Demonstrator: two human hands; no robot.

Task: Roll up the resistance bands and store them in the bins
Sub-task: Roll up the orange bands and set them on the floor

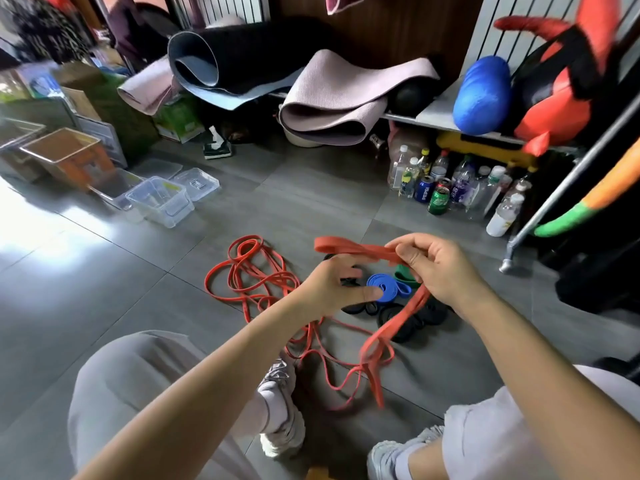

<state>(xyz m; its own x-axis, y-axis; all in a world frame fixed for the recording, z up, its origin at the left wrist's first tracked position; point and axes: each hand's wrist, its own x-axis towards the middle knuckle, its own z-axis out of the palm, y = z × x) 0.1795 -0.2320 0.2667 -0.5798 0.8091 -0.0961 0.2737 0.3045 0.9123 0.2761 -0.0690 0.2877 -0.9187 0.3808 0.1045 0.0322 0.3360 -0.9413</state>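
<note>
My right hand (429, 268) pinches a wide orange-red resistance band (349, 247) held above the floor; the band's loop sticks out to the left and its tail hangs down toward my feet. Just left of it, my left hand (332, 289) hovers with fingers loosely spread, holding nothing. A tangle of thin red bands (242, 271) lies on the grey floor. A rolled blue band (384, 289), a green band (405, 273) and black bands (408, 320) lie under my hands. Clear plastic bins (159, 199) stand at the left.
Rolled yoga mats (332, 109) lie on and under a low shelf at the back. Bottles and cans (450, 192) stand beneath the shelf on the right. A metal rack leg (509, 261) is at the right. My knees and shoes fill the foreground.
</note>
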